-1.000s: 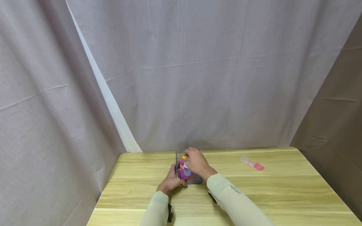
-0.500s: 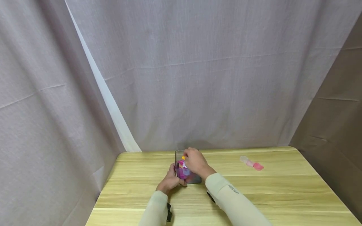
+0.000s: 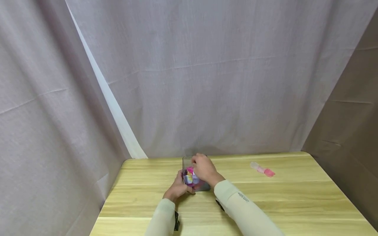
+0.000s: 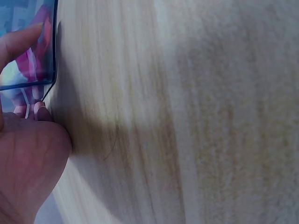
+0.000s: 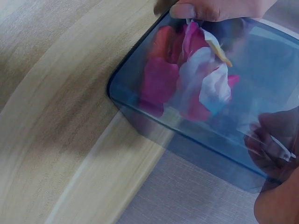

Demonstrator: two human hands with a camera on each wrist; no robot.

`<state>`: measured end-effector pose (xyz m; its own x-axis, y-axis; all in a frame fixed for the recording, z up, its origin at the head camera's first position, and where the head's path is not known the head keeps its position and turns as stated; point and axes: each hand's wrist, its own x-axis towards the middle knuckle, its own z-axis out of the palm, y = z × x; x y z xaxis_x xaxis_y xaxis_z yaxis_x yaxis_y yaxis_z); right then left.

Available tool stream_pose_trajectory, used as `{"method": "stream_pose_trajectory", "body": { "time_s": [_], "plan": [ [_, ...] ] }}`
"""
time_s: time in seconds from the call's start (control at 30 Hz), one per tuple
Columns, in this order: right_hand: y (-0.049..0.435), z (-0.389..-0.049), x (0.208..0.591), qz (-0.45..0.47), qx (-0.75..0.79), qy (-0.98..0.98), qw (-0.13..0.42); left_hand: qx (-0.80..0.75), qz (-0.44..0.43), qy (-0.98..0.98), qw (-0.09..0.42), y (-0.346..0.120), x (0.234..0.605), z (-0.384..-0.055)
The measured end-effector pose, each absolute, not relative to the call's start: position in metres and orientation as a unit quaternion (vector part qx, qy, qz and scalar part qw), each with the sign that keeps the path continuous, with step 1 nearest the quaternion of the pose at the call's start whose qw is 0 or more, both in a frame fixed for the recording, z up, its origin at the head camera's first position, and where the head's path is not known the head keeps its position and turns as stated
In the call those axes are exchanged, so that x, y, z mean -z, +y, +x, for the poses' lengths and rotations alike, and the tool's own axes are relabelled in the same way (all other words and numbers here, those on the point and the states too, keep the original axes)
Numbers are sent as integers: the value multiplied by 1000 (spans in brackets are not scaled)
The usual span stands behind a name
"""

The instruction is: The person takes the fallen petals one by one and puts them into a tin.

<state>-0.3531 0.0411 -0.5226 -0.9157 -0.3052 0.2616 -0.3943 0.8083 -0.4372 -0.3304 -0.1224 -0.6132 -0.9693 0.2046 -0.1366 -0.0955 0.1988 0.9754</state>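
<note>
A smoky, see-through plastic box (image 3: 186, 161) stands at the table's back edge. Several petal-like pieces (image 5: 161, 79) lie bunched inside it, in magenta, red, white and yellow. My left hand (image 3: 176, 189) grips the box at its near left corner; in the left wrist view its thumb (image 4: 28, 39) lies across one wall while other fingers show past the rim. Over the box, my right hand (image 3: 204, 167) has its fingers bent down into it. Through the tinted wall those fingers (image 5: 264, 140) look curled, with a thin white edge by them; whether they pinch anything is unclear.
Three overlapping petal-like pieces, white (image 3: 254, 165), pale pink (image 3: 260, 169) and coral (image 3: 269, 172), lie in a row on the wood-grain table (image 3: 295, 196), right of the box. A grey curtain (image 3: 206, 98) hangs right behind the table's back edge.
The yellow piece has left my right fingertips and now shows lower, among the pieces in the box. Both hands stay nearly in place.
</note>
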Motion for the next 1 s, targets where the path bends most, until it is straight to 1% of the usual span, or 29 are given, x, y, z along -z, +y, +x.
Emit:
{"method": "stream_pose_trajectory", "body": {
  "time_s": [0.33,0.4,0.6,0.7,0.87,1.0],
  "plan": [
    [43,-352,521,188,-248,-946,93,-630,38,766,125,-122,610,-329],
    [42,-352,522,193,-252,-943,103,-632,41,763,129,-123,610,-328],
    [42,-352,524,202,-318,-919,114,-634,39,762,126,-128,615,-328],
    [52,-342,522,204,-358,-899,148,-640,39,757,123,-126,616,-330],
    [79,-304,527,224,-365,-868,251,-637,35,761,115,-123,617,-332],
    [103,-270,537,240,-355,-857,287,-641,38,758,114,-122,620,-332]
  ]
}}
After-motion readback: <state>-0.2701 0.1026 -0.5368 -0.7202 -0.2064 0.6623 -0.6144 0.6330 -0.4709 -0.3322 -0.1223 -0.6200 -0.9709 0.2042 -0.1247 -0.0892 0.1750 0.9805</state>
